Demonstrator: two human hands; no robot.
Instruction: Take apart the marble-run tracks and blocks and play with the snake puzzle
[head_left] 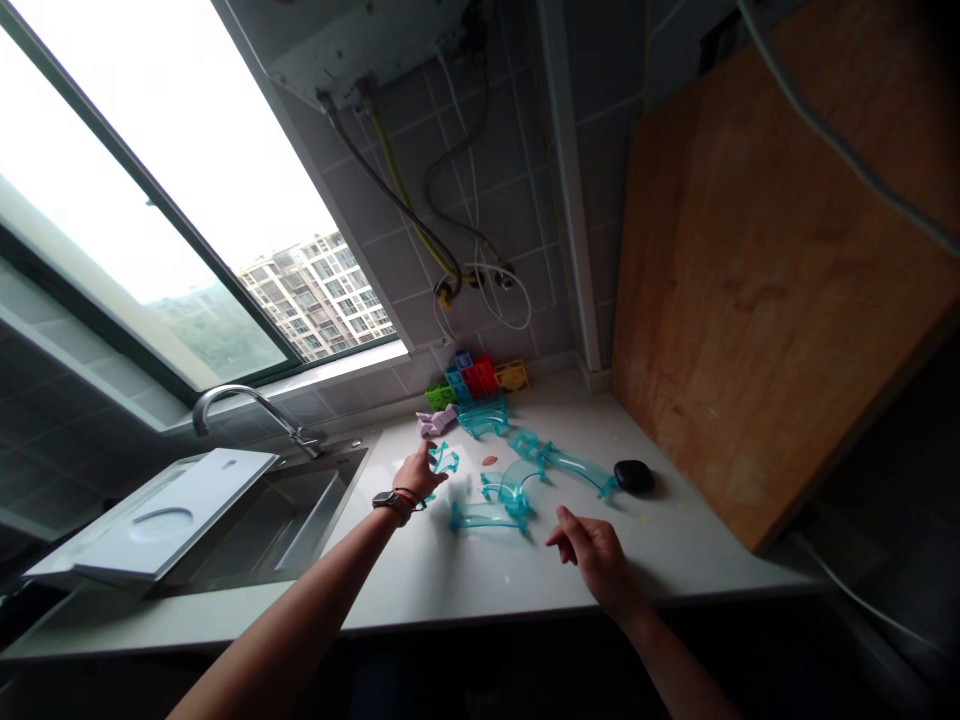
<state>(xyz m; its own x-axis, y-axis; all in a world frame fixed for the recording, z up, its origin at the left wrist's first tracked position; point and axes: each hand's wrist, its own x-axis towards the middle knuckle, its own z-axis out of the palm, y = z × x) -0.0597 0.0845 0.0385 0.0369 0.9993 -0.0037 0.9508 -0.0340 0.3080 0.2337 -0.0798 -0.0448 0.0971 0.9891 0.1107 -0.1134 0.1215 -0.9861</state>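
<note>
My left hand (418, 474), with a watch at its wrist, reaches over the counter with thumb and fingers apart. Right beside its fingertips lies a small translucent teal plastic piece (448, 461); whether they touch is unclear. My right hand (595, 556) hovers low near the counter's front, fingers loosely curled, thumb apart, nothing visible in it. To its left lie a straight teal track-like piece (487, 516) and a curved teal piece (516, 484). Farther back are a long teal piece (577, 466) and another curved one (484, 417). Pale purple pieces (436, 421) sit beyond my left hand.
Coloured blocks, including a red one (478, 376) and a yellow-orange one (512, 376), stand against the wall. A black rounded object (634, 477) lies at right, near a leaning wooden board (780, 260). At left are a sink (300, 520), a faucet (251, 395) and a white panel (176, 510).
</note>
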